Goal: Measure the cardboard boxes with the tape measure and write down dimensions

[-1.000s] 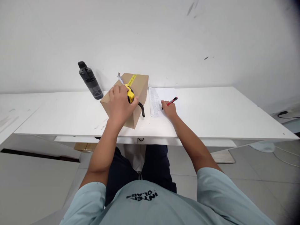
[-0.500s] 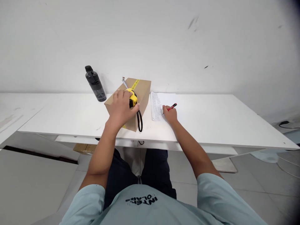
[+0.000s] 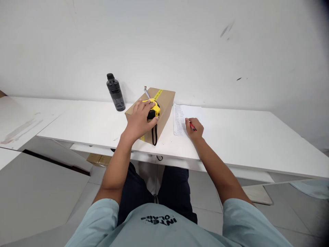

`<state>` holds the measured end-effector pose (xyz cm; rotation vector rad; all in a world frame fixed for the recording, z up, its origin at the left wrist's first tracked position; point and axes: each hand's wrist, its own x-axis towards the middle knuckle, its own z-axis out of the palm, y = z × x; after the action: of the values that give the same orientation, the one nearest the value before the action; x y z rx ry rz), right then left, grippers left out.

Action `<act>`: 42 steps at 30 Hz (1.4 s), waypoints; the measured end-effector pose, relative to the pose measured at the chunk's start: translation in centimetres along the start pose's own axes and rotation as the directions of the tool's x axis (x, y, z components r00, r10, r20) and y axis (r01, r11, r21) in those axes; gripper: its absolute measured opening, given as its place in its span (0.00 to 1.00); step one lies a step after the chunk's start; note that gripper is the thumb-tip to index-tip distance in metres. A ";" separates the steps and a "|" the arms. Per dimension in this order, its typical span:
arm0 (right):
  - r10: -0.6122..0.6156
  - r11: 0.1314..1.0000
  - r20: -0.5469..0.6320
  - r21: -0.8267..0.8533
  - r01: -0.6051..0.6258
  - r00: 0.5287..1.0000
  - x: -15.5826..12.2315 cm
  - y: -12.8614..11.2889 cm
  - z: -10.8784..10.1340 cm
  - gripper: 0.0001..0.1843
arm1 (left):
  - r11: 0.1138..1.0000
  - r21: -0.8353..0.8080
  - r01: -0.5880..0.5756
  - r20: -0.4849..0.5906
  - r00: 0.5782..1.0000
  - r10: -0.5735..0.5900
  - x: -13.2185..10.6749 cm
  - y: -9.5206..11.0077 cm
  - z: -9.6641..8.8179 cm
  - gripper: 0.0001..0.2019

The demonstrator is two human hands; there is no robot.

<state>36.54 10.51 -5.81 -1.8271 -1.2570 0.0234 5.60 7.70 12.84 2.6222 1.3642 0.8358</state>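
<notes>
Head view: hands forward, apart

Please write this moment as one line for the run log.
left hand: holds yellow tape measure on cardboard box | right hand: holds red pen over paper | nearby: dark bottle on white table

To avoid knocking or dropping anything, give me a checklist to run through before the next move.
1. Left hand on the tape measure: ok.
2. Tape blade fully retracted: not ok, its end sticks out.
3. Cardboard box resting on the table: ok.
4. Red pen in right hand: ok.
5. Pen tip touching the paper: cannot tell.
6. Water bottle upright: ok.
</notes>
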 end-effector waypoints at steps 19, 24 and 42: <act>0.010 0.985 -0.275 -0.165 -0.058 0.961 0.8 2.0 -1.6 0.21 | 1.000 -0.009 -0.001 -0.032 0.999 0.001 -0.1 -0.6 0.9 0.28; -0.194 0.972 -0.299 0.069 0.224 0.934 -3.6 -5.0 -1.9 0.20 | 0.999 -0.023 -0.033 -0.052 0.998 0.032 -0.2 -1.0 1.3 0.28; -0.876 0.470 0.006 0.223 0.854 0.481 -7.8 -17.6 -5.7 0.47 | 0.987 0.008 -0.159 -0.288 0.945 0.155 -4.9 -1.1 0.4 0.17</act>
<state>22.35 2.45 5.91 -0.8283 -2.0814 -0.3128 2.79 4.59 10.03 2.7072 1.2061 1.2896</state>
